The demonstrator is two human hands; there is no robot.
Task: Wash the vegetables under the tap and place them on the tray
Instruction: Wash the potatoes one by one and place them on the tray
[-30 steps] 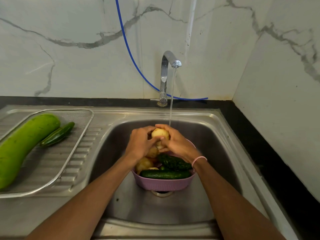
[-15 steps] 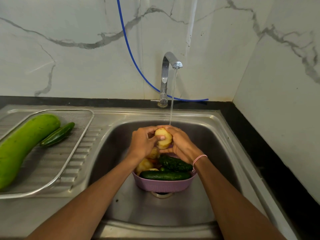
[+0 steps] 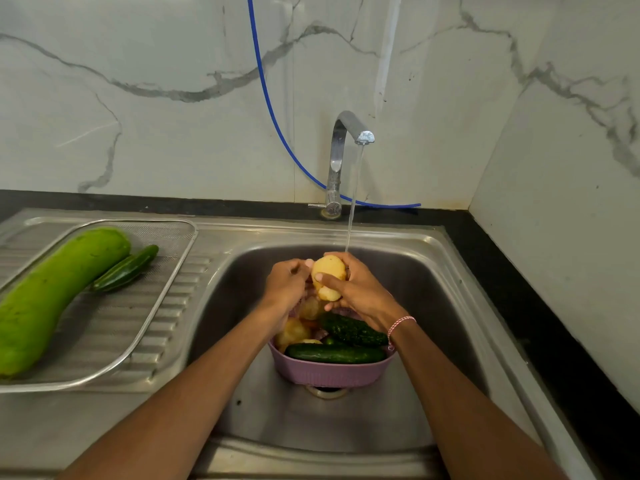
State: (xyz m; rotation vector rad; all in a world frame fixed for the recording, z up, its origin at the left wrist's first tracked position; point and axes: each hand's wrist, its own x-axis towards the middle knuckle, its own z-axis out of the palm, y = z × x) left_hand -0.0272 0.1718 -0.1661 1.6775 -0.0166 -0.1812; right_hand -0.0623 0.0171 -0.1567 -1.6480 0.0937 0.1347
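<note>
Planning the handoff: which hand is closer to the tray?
Left. The left hand grips the potato on the side facing the tray; the right hand holds its far side.

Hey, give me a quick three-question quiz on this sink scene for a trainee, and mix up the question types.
1. True or false: water is running from the tap.
2. Which vegetable does the right hand hold under the stream? A) onion B) potato C) aubergine
3. Fill in: ___ vegetables lie on the tray.

Key: 1 true; 2 B; 3 two, the gourd and a cucumber.
</note>
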